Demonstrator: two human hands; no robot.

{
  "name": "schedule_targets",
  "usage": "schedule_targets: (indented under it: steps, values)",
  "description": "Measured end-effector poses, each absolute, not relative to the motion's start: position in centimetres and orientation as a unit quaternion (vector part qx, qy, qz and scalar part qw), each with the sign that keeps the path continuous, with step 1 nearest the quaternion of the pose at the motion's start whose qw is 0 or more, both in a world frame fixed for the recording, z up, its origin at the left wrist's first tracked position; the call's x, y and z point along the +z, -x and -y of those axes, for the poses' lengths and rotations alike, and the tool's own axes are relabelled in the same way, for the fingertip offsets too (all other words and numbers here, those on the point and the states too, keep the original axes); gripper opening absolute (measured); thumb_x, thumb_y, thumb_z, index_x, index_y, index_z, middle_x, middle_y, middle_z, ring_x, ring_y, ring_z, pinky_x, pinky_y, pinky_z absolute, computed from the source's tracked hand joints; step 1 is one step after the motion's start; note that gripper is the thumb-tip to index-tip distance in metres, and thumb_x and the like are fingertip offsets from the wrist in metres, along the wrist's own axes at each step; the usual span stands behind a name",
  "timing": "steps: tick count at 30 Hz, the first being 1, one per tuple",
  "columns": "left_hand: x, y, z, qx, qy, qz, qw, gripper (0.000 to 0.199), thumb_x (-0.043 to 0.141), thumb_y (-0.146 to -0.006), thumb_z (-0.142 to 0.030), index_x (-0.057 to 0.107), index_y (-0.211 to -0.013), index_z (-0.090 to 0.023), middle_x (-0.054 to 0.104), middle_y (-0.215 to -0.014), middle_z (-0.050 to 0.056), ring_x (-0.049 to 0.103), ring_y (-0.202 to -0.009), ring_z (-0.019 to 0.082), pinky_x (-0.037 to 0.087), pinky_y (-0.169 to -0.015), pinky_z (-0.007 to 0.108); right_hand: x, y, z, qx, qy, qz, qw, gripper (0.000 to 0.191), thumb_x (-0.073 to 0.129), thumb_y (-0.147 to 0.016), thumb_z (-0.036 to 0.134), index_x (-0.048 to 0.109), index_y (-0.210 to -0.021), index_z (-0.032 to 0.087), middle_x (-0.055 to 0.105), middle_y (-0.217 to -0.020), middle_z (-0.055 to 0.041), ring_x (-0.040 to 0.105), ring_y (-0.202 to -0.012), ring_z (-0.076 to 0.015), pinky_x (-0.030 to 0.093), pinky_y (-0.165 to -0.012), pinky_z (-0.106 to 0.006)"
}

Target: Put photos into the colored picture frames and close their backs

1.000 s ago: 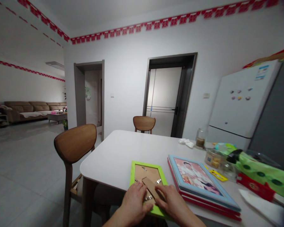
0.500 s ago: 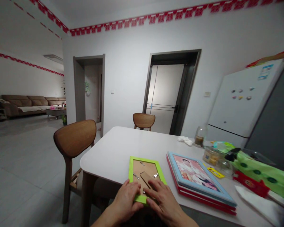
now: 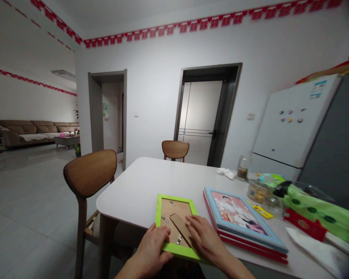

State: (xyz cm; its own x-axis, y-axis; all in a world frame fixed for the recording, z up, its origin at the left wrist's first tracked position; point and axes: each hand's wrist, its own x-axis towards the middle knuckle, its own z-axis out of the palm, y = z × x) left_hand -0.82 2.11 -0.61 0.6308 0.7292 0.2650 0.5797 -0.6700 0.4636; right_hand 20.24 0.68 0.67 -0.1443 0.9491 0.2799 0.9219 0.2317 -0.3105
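A lime-green picture frame [image 3: 159, 211] lies face down at the table's near edge, its brown backing board [image 3: 177, 208] and folded stand showing. My left hand [image 3: 154, 244] grips the lower left side, thumb by the bottom rim and fingers curled over the edge. Across the right side lies my right hand [image 3: 206, 236], its fingertips bent onto the backing by the right-hand clip, which they mostly cover. Metal clips show at the top, the left and the bottom [image 3: 179, 239]. To the right is a stack of frames with a light-blue photo frame [image 3: 238, 217] on top.
Beyond the stack are a glass jar [image 3: 242, 170], white tissue [image 3: 226, 173], a tub of snacks [image 3: 256, 191], a yellow card [image 3: 262, 212] and a green bag [image 3: 322, 211]. Wooden chairs stand left [image 3: 91, 172] and at the far side [image 3: 175, 149] of the white table [image 3: 151, 174].
My right hand has moved from the bottom clip to the frame's right side, uncovering the bottom clip. My left hand keeps its hold. The view has shifted slightly.
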Motion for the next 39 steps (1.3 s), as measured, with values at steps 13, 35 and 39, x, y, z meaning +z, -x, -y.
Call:
schedule_targets:
  steps: [13,35,39]
  values:
    - [-1.1,0.9,-1.7,0.239,-0.873,-0.389,0.171,0.040,0.058,-0.066,-0.028,0.048,-0.104,-0.022,0.052,-0.114,0.003,0.043,-0.108,0.017,0.018,-0.101,0.037,0.0,-20.7,-3.0,-0.001,0.667,0.722,0.185,0.029,0.029,-0.078,0.020,0.057,-0.070,0.015,0.052,-0.084,-0.0078,0.050,-0.079,-0.0146,0.035,-0.077,-0.024]
    - [-0.6,1.6,-1.4,0.271,-0.877,-0.353,0.178,0.028,0.061,-0.065,-0.024,0.049,-0.090,-0.021,0.055,-0.103,-0.001,0.047,-0.097,0.015,0.027,-0.093,0.028,1.3,-13.8,-4.5,0.034,0.562,0.809,0.166,0.029,0.036,-0.080,0.022,0.065,-0.081,0.021,0.061,-0.090,-0.0045,0.048,-0.091,-0.0152,0.032,-0.078,-0.024]
    - [-0.5,1.5,-1.4,0.255,-0.879,-0.362,0.176,0.026,0.060,-0.066,-0.024,0.048,-0.088,-0.022,0.055,-0.101,-0.001,0.048,-0.095,0.016,0.026,-0.094,0.032,0.7,-14.2,-4.5,0.046,0.548,0.815,0.183,0.028,0.037,-0.079,0.023,0.065,-0.083,0.023,0.061,-0.092,-0.0036,0.049,-0.091,-0.0149,0.032,-0.078,-0.024]
